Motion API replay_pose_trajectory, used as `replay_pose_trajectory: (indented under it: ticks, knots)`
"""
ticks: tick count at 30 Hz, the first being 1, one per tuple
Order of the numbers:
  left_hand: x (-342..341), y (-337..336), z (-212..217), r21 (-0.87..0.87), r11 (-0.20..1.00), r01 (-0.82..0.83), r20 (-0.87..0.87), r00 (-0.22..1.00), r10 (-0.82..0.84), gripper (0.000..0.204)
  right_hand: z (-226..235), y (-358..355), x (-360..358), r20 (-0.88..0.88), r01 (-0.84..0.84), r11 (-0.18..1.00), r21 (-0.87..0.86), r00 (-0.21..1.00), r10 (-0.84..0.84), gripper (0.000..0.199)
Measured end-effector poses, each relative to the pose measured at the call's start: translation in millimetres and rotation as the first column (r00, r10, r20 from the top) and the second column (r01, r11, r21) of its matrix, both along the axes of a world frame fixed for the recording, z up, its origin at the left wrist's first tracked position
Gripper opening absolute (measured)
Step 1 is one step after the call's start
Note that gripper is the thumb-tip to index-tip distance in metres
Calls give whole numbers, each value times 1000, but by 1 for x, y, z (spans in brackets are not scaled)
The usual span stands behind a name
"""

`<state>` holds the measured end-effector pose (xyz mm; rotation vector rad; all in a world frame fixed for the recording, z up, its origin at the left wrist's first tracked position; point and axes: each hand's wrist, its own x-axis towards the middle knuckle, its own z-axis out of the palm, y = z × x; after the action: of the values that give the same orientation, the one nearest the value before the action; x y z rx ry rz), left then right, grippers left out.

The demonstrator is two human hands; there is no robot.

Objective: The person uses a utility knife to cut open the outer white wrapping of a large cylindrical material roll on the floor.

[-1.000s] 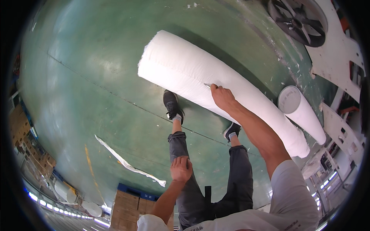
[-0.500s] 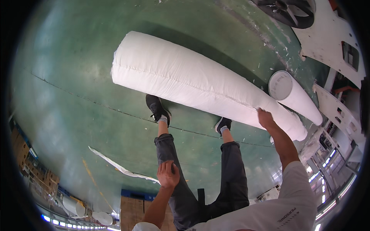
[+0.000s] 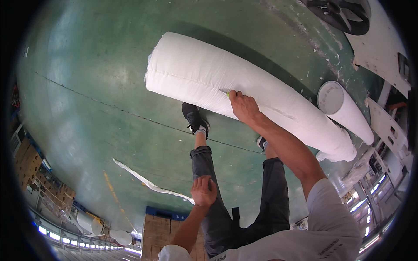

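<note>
A long, thick roll of white sheet material (image 3: pixel 204 71) lies slantwise across the floor in front of my feet. A seam-like line runs along its near side. My right hand (image 3: pixel 244 106) is closed around a small knife (image 3: pixel 227 93), seemingly a utility knife, of which a yellow-green bit and a thin tip show. That tip is at the line, left of the roll's middle; most of the handle is hidden in my fingers. My left hand (image 3: pixel 203 191) rests with curled fingers on my left leg. Something small and dark shows beside its fingers, too hidden to name.
To the right of the roll lies a smaller white tube-shaped roll (image 3: pixel 344 108). White machine frames (image 3: pixel 379 52) and a black wheel (image 3: pixel 337 15) stand at the far right. A narrow white strip (image 3: pixel 148 182) lies on the green floor at left. Behind me is a wooden pallet stack (image 3: pixel 154 235).
My right hand has moved left along the roll's line, from near its right end to left of its middle. My left hand stays on my leg. The view has shifted slightly.
</note>
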<state>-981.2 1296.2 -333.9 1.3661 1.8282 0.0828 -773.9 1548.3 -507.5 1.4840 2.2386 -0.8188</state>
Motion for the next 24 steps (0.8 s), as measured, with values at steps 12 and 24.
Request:
replay_pose_trajectory:
  ticks: [12,24]
  knots:
    - [21,-8,-2,-40,999,18,-43,999,-20,20,11,-54,126,105,81,977,-199,993,-61,17]
    - [22,-8,-2,-23,994,107,-34,994,-108,21,57,-207,429,673,240,919,-312,739,35,20]
